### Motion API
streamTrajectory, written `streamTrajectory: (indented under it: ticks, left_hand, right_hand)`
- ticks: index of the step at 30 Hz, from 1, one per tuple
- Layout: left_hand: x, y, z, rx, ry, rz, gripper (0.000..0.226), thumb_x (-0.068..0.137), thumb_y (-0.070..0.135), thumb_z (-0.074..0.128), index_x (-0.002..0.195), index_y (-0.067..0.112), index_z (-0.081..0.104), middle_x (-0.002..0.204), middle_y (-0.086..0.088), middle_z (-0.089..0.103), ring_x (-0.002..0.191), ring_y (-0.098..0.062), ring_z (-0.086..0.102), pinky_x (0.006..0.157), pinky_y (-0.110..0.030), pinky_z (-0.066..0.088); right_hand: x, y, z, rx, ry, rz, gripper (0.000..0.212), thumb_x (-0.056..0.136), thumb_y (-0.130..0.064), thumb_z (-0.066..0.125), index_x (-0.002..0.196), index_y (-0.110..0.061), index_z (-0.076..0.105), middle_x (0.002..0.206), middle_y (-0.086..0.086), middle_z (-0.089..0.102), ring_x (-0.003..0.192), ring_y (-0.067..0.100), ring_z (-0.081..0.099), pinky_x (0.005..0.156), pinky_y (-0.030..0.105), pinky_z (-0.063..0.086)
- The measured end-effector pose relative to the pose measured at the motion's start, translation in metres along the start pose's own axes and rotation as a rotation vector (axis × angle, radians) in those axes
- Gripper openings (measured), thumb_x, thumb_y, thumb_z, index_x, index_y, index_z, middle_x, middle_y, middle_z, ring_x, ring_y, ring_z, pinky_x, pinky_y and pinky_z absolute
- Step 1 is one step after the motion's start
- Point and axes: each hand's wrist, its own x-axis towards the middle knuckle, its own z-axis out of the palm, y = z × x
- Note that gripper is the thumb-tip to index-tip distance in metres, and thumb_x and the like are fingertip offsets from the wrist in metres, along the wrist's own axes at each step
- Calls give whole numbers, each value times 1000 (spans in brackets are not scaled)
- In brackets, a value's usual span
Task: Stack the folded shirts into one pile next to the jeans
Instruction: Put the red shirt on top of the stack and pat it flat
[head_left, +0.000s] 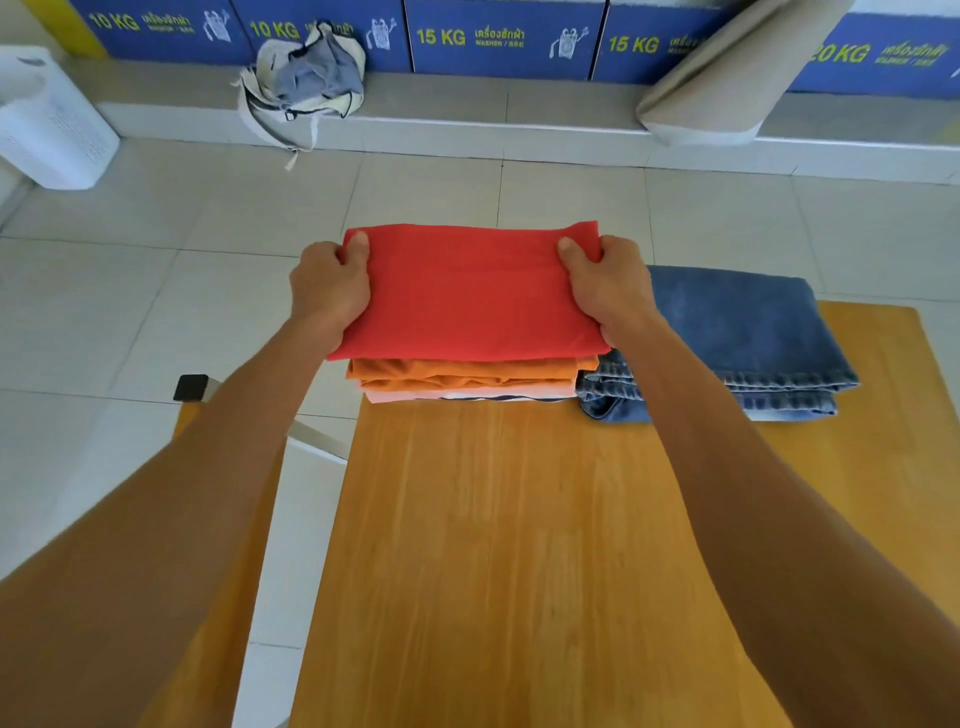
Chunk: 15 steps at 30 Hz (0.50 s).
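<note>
A folded red shirt (467, 291) lies on top of a pile at the far left corner of the wooden table (519, 545). My left hand (327, 291) grips its left edge and my right hand (608, 288) grips its right edge, thumbs on top. Under it sit a folded orange shirt (467, 375) and a pale pink one (441, 396), with a striped edge at the bottom. Folded blue jeans (737, 338) lie directly to the right of the pile, touching it.
A chair back with a black cap (191, 387) stands left of the table. Beyond on the tiled floor are a white plastic basket (49, 124), a cloth bag with grey clothing (306, 83), and a leaning beige board (727, 78) against blue washer panels.
</note>
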Motion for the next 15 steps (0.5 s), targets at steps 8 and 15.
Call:
streamTrajectory:
  ticks: [8,15]
  left_hand:
    - [-3,-11,4,-15,-8,-3,54,99,51,35,111,6,62,100,-7,61,86,-22,55,71,-34,39]
    - [-7,-10,9,60,143,-19,52,94,56,44,121,13,58,114,-6,65,101,-26,62,76,-34,42]
  right_hand:
    - [-5,9,9,-21,8,10,37,98,-44,51,107,-9,60,98,4,63,87,20,60,65,30,46]
    - [-1,18,7,3,28,80,30,95,-42,56,97,-12,61,89,2,64,82,19,60,65,31,47]
